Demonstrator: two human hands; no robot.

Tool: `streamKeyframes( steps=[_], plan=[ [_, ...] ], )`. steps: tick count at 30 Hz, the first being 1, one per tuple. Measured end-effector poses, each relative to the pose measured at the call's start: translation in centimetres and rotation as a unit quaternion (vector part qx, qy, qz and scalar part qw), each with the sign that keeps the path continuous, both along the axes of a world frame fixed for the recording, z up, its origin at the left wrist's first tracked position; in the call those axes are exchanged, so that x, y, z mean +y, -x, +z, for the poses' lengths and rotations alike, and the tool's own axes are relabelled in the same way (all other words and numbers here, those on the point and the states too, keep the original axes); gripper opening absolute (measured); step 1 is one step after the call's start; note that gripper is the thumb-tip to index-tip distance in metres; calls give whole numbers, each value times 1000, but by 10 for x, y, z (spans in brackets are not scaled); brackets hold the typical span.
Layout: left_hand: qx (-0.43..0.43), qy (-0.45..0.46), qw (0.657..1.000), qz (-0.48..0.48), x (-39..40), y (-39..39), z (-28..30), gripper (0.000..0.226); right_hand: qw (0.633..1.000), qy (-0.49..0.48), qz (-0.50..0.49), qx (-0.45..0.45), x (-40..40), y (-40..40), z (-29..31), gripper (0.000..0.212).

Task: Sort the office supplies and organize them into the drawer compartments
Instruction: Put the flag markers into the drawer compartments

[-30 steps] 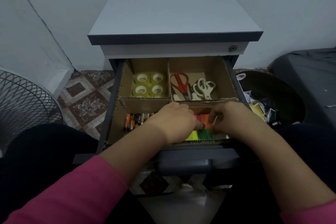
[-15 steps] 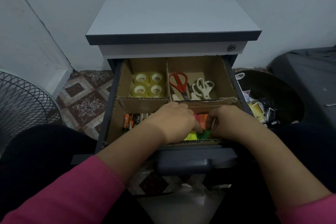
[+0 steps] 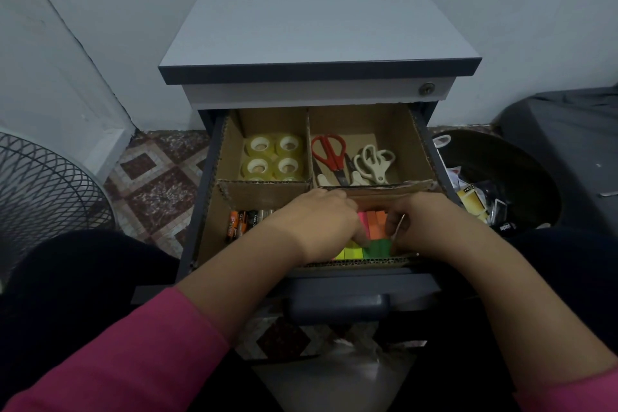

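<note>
I observe both hands in the drawer (image 3: pixel 204 204)'s front right compartment: left hand (image 3: pixel 321 224) and right hand (image 3: pixel 418 227) curl their fingers onto the coloured sticky notes (image 3: pixel 374 237), covering most of them. Batteries (image 3: pixel 242 222) lie front left; tape rolls (image 3: pixel 274 155) and scissors (image 3: pixel 347 159) behind.

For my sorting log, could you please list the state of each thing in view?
Drawer: open.
Tape rolls: flat, back-left compartment.
Scissors: closed, back-right compartment.
Batteries: lying front-left.
Sticky notes: front-right.
Left hand, right hand: on the notes.
</note>
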State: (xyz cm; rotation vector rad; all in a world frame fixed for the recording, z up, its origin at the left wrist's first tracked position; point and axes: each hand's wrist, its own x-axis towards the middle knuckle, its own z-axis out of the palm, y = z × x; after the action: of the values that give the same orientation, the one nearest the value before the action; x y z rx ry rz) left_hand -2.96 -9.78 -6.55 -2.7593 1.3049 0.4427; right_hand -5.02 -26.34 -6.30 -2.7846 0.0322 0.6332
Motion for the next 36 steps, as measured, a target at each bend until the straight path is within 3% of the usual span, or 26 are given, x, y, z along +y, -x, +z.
streamKeyframes(
  steps=[14,16,19,24,28,36],
  plan=[
    [9,-15,1000,-16,0,1,1,49,1000,-4,22,-17,0,1,-7,16],
    [25,26,999,-2,3,-2,-1,52,999,-14,16,-27,-2,0,-9,13],
    [63,164,982,66,12,-6,0,38,997,-26,-3,-71,-3,-2,-12,12],
    [23,397,895,202,25,-18,1,27,990,-38,-7,-137,0,-3,-16,18],
    [51,438,856,271,26,-23,-6,28,992,-36,0,-118,4,-5,-17,24],
    [66,450,846,278,25,-22,-8,26,995,-29,7,-100,2,-6,-17,26]
  ],
)
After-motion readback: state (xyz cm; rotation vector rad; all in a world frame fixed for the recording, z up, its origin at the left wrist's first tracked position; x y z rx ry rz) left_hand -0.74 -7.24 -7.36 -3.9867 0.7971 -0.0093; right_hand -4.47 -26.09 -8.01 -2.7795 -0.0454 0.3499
